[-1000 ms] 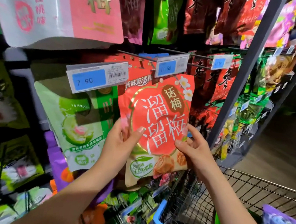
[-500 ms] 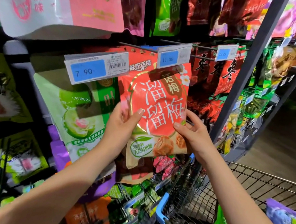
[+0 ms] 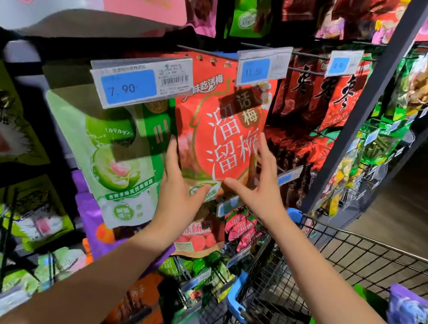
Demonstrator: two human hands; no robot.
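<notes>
Red glossy film tells me the plum pouch (image 3: 219, 135) should be light, soft and a little slippery, and likely to crinkle rather than break. I would take it low on its two side seams, or pinch the flat strip at its top. It hangs between my grips, just under the price tag (image 3: 262, 66). The left grip (image 3: 174, 194) is at its lower left edge and the right grip (image 3: 257, 187) at its lower right. Both have fingers straight and spread, pinching nothing, and I cannot tell whether they touch the film. Big white characters and a brown label fill its face. A wire cart (image 3: 360, 255) stands below the right grip.
</notes>
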